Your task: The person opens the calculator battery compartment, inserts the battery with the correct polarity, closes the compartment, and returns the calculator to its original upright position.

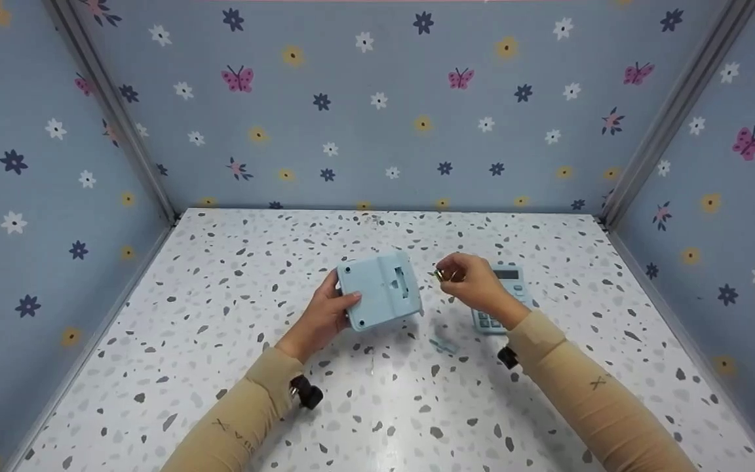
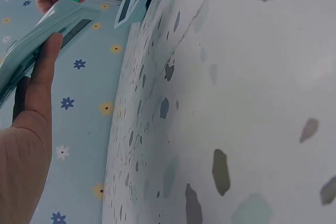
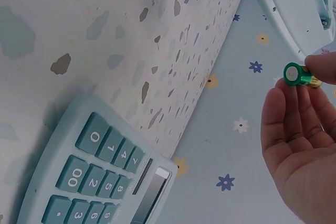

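Note:
In the head view my left hand [image 1: 320,316] grips a light blue calculator [image 1: 374,295] by its left edge, thumb on its back. The back faces up, with its battery compartment [image 1: 402,282] uncovered. Something dark shows inside that compartment in the right wrist view, too small to make out. Just right of the calculator, my right hand [image 1: 479,288] pinches a green and gold battery [image 3: 300,74] between thumb and fingers, apart from the compartment. A small light blue piece, looking like a battery cover [image 1: 443,345], lies on the table below the hands.
A second light blue calculator [image 3: 105,156] lies face up on the speckled white table [image 1: 220,367], partly beneath my right hand and wrist. Flower-patterned panels [image 1: 377,131] stand at the back and both sides.

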Demonstrator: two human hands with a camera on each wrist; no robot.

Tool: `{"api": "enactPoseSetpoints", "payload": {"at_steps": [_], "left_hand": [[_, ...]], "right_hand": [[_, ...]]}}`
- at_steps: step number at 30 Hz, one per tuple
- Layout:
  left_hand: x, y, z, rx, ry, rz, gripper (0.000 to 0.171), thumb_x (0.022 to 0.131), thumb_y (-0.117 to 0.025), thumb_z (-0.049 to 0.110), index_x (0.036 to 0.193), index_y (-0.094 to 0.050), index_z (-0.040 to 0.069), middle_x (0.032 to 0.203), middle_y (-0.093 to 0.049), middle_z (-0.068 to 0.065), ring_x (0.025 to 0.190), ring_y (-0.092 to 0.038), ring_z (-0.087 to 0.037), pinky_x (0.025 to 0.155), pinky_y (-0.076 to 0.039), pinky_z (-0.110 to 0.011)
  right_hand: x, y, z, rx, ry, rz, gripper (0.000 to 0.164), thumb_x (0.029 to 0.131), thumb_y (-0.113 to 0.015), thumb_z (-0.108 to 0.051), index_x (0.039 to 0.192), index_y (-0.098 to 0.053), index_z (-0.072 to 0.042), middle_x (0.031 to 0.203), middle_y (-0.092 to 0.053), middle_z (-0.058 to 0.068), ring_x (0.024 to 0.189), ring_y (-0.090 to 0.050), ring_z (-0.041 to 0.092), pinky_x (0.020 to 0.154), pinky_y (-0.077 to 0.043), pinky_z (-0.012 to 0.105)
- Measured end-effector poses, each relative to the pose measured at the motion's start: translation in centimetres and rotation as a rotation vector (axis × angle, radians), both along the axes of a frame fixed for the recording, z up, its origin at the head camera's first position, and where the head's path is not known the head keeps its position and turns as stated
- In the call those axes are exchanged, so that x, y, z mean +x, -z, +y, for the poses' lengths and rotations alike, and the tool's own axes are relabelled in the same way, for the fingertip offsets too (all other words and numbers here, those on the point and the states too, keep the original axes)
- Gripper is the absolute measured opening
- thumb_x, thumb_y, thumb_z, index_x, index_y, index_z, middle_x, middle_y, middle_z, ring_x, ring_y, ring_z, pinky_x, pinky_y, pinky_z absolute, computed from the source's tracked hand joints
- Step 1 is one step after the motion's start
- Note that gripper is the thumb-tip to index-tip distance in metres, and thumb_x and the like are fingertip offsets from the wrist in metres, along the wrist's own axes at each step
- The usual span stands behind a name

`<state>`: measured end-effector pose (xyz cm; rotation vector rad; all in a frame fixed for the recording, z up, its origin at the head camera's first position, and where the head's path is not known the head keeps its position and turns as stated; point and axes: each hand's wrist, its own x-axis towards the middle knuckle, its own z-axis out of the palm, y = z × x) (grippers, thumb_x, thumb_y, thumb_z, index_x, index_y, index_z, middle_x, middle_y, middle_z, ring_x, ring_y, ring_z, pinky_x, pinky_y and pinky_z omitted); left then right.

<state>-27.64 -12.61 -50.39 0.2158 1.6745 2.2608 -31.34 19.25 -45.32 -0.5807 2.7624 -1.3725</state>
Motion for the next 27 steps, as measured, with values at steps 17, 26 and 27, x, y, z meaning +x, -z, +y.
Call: {"api": "enactPoseSetpoints", "payload": {"at_steps": [17,26,27], "left_hand": [[0.1,-0.1,0.5,0.008,0.021,0.028,0.078,0.110,-0.057,0.008,0.174,-0.015,0.021,0.169,-0.040,-0.022,0.141,-0.058,-0.035,0.111,-0.057,-0.054],[-0.1,0.2,0.9,0.027,0.043,0.037,0.077,0.110,-0.057,0.009,0.174,-0.016,0.020,0.165,-0.044,-0.023,0.133,-0.064,-0.029,0.103,-0.062,-0.046],[-0.1,0.2,0.9,0.030,0.046,0.039,0.076,0.110,-0.057,0.009,0.174,-0.017,0.020,0.164,-0.044,-0.023,0.132,-0.065,-0.029,0.103,-0.062,-0.046]], "right_hand": [[0.9,-0.1,0.1,-0.061,0.029,0.004,0.025,0.094,-0.072,0.002,0.119,-0.073,0.000,0.104,-0.074,0.015,0.089,-0.065,0.020,0.078,-0.057,0.029],[1.2,0.0,0.2,-0.129,0.029,0.026,0.025,0.092,-0.074,0.003,0.117,-0.073,0.002,0.101,-0.073,0.019,0.085,-0.064,0.018,0.072,-0.055,0.023],[1.2,0.0,0.2,-0.133,0.030,0.028,0.025,0.092,-0.074,0.003,0.117,-0.072,0.003,0.101,-0.073,0.019,0.085,-0.064,0.018,0.072,-0.055,0.022]]}}
